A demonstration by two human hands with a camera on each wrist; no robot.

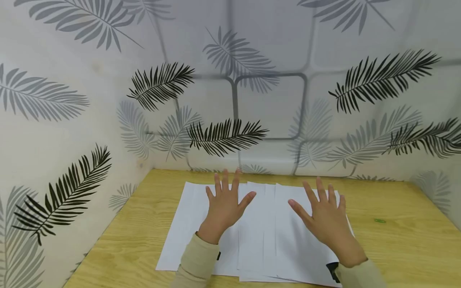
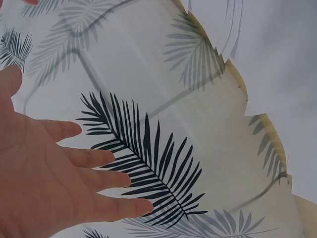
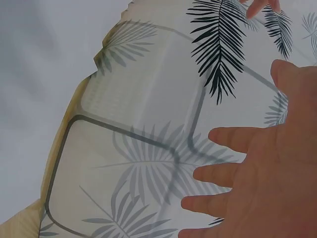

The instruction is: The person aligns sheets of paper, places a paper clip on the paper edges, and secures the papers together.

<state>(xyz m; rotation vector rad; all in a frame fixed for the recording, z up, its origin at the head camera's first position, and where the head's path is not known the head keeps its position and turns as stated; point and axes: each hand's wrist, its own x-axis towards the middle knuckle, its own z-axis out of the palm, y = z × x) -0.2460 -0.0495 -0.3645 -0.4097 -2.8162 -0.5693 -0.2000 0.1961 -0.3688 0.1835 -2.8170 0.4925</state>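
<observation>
1. Leaf-printed sheeting (image 1: 266,108) stands behind a yellow wood-grain table (image 1: 122,240), beyond the fingertips of both hands.
2. White sheets (image 1: 252,236) lie on the table beneath both hands and across the gap between them. Long edges seem to run from the wrist side toward the fingertip side; neither hand looks plainly nearer.
3. Left hand (image 1: 224,206): fingers spread, thumb out toward the right hand (image 1: 327,218), which is spread too, its thumb pointing back. Both appear held above the sheets, pinching nothing; soft shadow left of the right hand.
4. Sheets: plain white between the hands, overlapping, edges staggered below the thumbs, near edges uneven. Cannot tell how many from where I stand.
5. Small green clip (image 1: 379,221) on the table, right of the right hand, apart from it.
</observation>
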